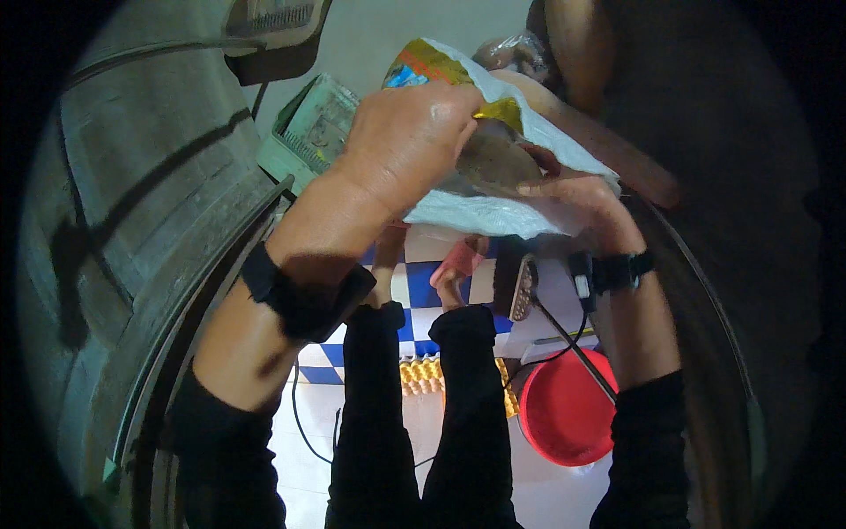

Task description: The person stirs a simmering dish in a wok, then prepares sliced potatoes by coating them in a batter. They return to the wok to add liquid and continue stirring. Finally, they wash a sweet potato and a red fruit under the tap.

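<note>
A white woven plastic sack (pixel 489 215) with a yellow printed panel lies spread in front of me. My left hand (pixel 423 129) is curled over its printed part, at the left edge of a rounded grey-brown object (pixel 499 162); its fingertips are hidden. On the right side of the sack's opening, my right hand (pixel 572 188) has its thumb on the rounded object and its other fingers partly hidden. What the object is, I cannot tell. Both my wrists bear dark bands.
Green plastic basket (pixel 307 132) left of the sack; darker basket (pixel 274 43) beyond it. A clear plastic bag (pixel 515 56) and a bare limb (pixel 578 53) are at the top. Below are a red basin (pixel 572 410), egg trays (pixel 423 375), cables, a perforated metal piece on a rod (pixel 522 291) and pink slippers (pixel 462 258).
</note>
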The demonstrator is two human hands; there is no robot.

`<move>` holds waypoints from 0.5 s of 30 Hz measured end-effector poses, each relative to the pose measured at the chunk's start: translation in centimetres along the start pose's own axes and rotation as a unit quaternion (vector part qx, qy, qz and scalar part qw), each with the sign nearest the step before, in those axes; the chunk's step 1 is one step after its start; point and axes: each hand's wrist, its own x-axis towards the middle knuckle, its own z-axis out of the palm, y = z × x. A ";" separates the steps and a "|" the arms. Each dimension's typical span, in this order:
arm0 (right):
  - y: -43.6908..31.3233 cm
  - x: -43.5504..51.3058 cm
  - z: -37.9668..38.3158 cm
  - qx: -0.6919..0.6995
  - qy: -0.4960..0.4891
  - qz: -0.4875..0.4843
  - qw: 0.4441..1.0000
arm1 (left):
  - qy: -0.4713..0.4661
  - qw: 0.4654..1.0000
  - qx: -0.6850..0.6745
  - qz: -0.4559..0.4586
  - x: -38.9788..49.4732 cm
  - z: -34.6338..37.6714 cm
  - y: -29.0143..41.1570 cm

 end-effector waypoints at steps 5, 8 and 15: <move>-0.3 -7.3 -1.4 0.184 -0.072 -0.018 0.980 | -0.019 0.998 -0.027 -0.050 -1.8 -0.1 2.1; -0.1 -12.1 -1.7 0.250 -0.083 -0.063 0.963 | -0.006 0.997 -0.047 -0.068 -4.7 -1.0 4.1; 0.7 -22.7 -1.4 0.311 -0.144 -0.062 0.937 | -0.012 0.972 -0.077 -0.223 -20.9 -6.2 11.7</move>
